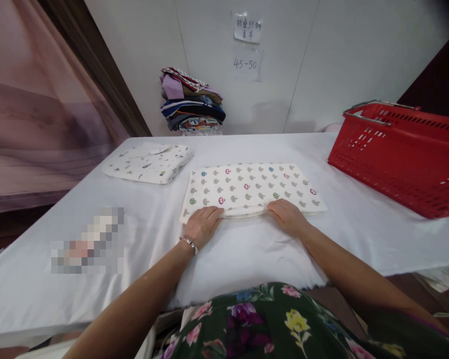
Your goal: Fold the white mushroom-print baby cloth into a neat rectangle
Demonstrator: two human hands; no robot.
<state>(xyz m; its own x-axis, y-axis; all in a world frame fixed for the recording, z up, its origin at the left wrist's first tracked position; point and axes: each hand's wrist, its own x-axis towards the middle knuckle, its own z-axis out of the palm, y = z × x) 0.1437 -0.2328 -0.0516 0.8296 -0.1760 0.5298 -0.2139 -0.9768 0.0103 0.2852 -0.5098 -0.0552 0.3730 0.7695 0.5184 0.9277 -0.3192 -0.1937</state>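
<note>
A white cloth with a mushroom print (247, 187) lies folded into a flat rectangle on the table in front of me. My left hand (204, 224), with a bracelet at the wrist, grips its near edge towards the left. Further right along that same edge, my right hand (287, 215) has its fingers closed on the cloth. Between the two hands the edge is slightly raised, and layers of fabric show there. Both thumbs are mostly hidden from view.
Another folded white printed cloth (147, 163) lies at the back left. A red plastic basket (400, 154) with metal handles stands at the right. Behind the white-covered table (142, 249) is a stack of folded fabrics (192, 102). A pixelated patch covers something at the left.
</note>
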